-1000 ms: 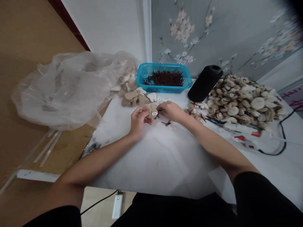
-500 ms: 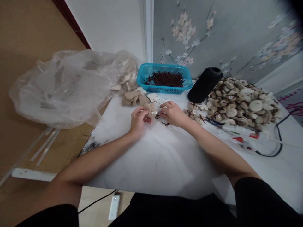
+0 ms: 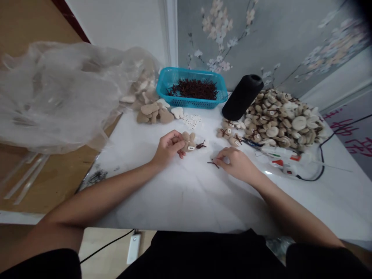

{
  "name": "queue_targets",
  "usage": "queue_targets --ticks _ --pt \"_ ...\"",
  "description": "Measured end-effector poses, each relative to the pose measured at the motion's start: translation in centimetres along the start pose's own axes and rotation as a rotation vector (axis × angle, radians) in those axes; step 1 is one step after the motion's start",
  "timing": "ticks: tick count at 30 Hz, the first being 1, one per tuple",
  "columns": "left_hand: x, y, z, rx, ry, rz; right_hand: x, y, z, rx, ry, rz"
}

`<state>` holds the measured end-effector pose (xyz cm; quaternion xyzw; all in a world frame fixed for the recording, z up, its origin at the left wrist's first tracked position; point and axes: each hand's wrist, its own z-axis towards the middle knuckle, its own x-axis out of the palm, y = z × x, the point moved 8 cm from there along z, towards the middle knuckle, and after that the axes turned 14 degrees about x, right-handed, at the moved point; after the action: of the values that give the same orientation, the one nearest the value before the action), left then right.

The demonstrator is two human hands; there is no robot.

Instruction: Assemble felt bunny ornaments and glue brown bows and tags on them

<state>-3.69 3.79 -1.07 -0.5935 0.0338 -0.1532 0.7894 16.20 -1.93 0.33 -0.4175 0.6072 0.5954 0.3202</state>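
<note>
My left hand [image 3: 169,148] pinches the edge of a beige plush piece [image 3: 188,140] with two rounded ears and a small white label on its lower part. Just right of it, dark brown bows [image 3: 201,145] lie on the white table [image 3: 174,197]. My right hand [image 3: 234,162] is apart from the plush piece, low over the table, thumb and fingertips closed on a thin dark brown ribbon [image 3: 214,164]. Small white labels [image 3: 192,121] are scattered behind my left hand. Plain beige plush pieces [image 3: 154,113] are piled further back on the left.
A blue basket [image 3: 192,104] of brown bows stands at the back beside a black cylinder [image 3: 242,97]. On the right are a heap of plush pieces [image 3: 285,120], a glue gun [image 3: 286,159] and its cord. A big plastic bag [image 3: 66,100] fills the left.
My right hand has drawn back toward me and right, away from the plush piece, and now has a brown ribbon at its fingertips. My left hand keeps the plush piece. The view has shifted.
</note>
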Motion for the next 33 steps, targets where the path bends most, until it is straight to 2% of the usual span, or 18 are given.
queue_targets --ticks 5,11,17,26,33 --pt "-0.1 0.1 0.2 -0.017 -0.020 -0.013 -0.9 -0.2 -0.3 -0.151 -0.090 0.131" --pt "0.1 0.3 0.2 -0.048 -0.011 -0.018 -0.3 0.5 -1.1 -0.322 -0.071 0.041" --pt "1.1 0.4 -0.1 -0.070 0.102 0.016 0.0 0.1 -0.5 -0.339 -0.092 0.048" --pt "1.8 0.6 -0.3 -0.082 0.179 0.021 0.8 0.3 0.2 -0.370 -0.046 0.063" --pt "2.4 1.1 -0.7 -0.156 0.256 0.030 0.8 0.0 -0.3 -0.389 -0.038 0.070"
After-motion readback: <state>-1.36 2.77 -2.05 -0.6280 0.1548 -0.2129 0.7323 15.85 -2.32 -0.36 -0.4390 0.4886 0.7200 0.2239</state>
